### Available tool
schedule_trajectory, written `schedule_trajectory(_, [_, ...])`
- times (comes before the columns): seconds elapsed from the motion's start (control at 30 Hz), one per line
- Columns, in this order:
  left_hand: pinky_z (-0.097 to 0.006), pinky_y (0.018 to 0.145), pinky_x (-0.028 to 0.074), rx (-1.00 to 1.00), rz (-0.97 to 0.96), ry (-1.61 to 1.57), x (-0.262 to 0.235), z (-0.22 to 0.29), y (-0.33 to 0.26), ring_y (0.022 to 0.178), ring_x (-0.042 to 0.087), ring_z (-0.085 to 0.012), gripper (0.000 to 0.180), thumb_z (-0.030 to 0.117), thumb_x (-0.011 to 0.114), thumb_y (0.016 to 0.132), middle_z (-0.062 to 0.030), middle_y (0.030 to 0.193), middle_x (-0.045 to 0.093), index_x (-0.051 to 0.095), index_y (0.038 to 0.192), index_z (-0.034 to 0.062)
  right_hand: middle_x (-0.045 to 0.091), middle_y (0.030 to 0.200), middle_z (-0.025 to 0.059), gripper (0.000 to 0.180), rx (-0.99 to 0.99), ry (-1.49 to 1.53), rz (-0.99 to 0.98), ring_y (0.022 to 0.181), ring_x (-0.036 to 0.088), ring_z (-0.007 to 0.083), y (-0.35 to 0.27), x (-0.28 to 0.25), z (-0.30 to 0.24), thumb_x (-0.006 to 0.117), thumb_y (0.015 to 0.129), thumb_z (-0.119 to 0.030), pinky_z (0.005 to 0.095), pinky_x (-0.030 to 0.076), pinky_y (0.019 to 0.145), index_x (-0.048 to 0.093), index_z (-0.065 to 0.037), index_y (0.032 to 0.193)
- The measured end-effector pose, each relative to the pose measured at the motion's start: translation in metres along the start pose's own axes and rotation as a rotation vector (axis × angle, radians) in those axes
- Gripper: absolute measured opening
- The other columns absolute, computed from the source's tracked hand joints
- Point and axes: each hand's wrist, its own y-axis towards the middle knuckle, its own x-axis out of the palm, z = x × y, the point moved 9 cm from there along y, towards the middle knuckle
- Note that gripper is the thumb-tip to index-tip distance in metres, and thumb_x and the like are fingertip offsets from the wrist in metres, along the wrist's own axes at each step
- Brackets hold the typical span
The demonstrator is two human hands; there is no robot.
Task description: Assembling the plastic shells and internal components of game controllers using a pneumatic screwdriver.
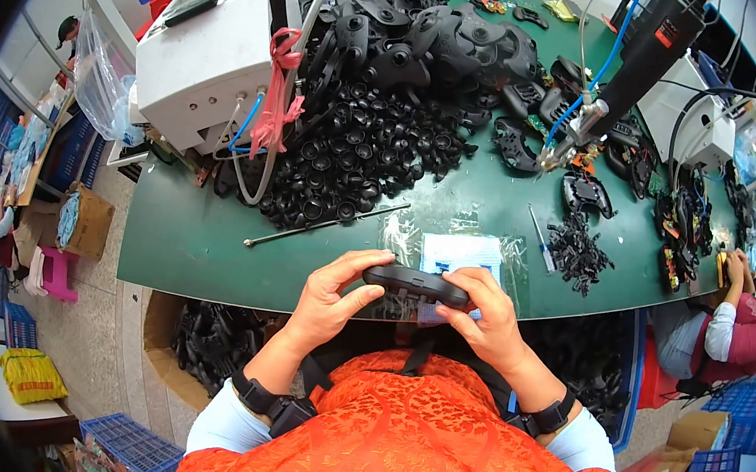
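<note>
Black gamepad [416, 284], lower centre of frame; left hand [332, 298] and right hand [486, 319] pinch opposite ends, probably steadying it.

Black controller [416, 282], patterned orange garment [412, 442]

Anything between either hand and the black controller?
Nothing visible. The left hand holds one end of the black controller and the right hand the other, both directly on it. The thin metal rod lies on the green table beyond the left hand, out of the way.
</note>
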Motion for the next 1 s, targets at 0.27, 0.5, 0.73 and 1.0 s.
schedule_trajectory(0.27, [-0.041,0.112,0.036,-0.100,0.084,-0.116,-0.011,-0.014,-0.005,0.139,0.042,-0.0238,0.058,0.012,0.068,0.091,-0.0116,0.144,0.050,0.047,0.144,0.0044,0.061,0.112,0.0143,0.049,-0.163,-0.133,0.073,0.087,0.067,0.0268,0.003,-0.009,-0.010,0.079,0.076,-0.001,0.0327,0.056,0.071,0.062,-0.002,0.122])
schedule_trajectory(0.5, [-0.036,0.100,0.047,-0.403,0.140,-0.311,-0.016,-0.046,-0.008,0.128,0.050,-0.0216,0.054,0.020,0.062,0.098,-0.0100,0.136,0.053,0.044,0.146,0.0050,0.060,0.113,0.0148,0.048,-0.098,-0.128,0.071,0.087,0.067,0.0274,0.001,-0.011,-0.002,0.078,0.076,0.000,0.0330,0.057,0.072,0.062,-0.002,0.122])
schedule_trajectory(0.73, [-0.040,0.108,0.038,-0.015,-0.009,0.195,-0.005,0.011,0.006,0.132,0.045,-0.0235,0.061,0.029,0.073,0.088,-0.0106,0.141,0.048,0.052,0.142,0.0080,0.058,0.117,0.0093,0.041,0.136,0.220,0.059,0.099,0.063,0.0174,-0.006,-0.008,0.033,0.073,0.084,0.000,0.0285,0.054,0.079,0.062,-0.001,0.124])
schedule_trajectory(1.0, [-0.038,0.110,0.038,0.084,-0.096,0.221,0.014,0.025,0.019,0.129,0.052,-0.0271,0.039,0.013,0.071,0.088,-0.0140,0.130,0.062,0.065,0.125,0.0044,0.057,0.127,0.0090,0.035,0.418,0.624,-0.035,0.106,0.063,0.0182,-0.013,0.010,0.059,0.066,0.092,-0.002,0.0298,0.053,0.090,0.059,0.001,0.126])
